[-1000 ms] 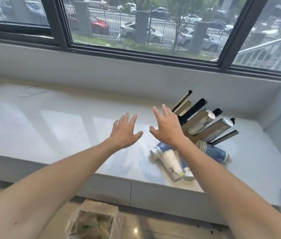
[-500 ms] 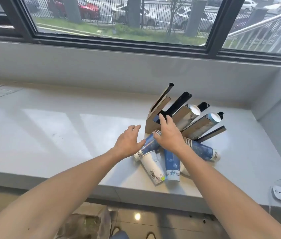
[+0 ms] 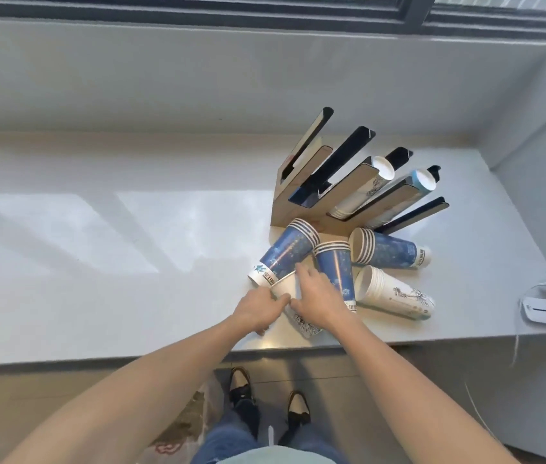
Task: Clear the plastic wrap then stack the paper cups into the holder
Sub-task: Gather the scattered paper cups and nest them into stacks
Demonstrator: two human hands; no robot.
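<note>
Nearest me, both hands meet on a white cup stack (image 3: 286, 289) lying on its side near the tabletop (image 3: 97, 262) edge. My left hand (image 3: 259, 311) curls around its rim from the left, and my right hand (image 3: 315, 301) closes over it from above, fingers (image 3: 301, 271) reaching past the mouth. Any wrap on it is too clear to make out, so I cannot tell whether I am peeling film or simply lifting; I judge this the start of handling this stack.

Just beyond, two blue stacks touch my cups: one (image 3: 285, 256) slanting off to the left, one (image 3: 338, 272) beside my right hand. Further right lie a third blue stack (image 3: 388, 251) and another white stack (image 3: 395, 294). They crowd the way, so lifting mine may roll them.

Behind them stands the holder (image 3: 301, 195), its slots tilted up and away; two right-hand slots already carry cups, the left ones look free. Next I need to raise the stack clear and slide it, base first, into a free slot.

At far right sits a small white device (image 3: 543, 311) with a cable.
</note>
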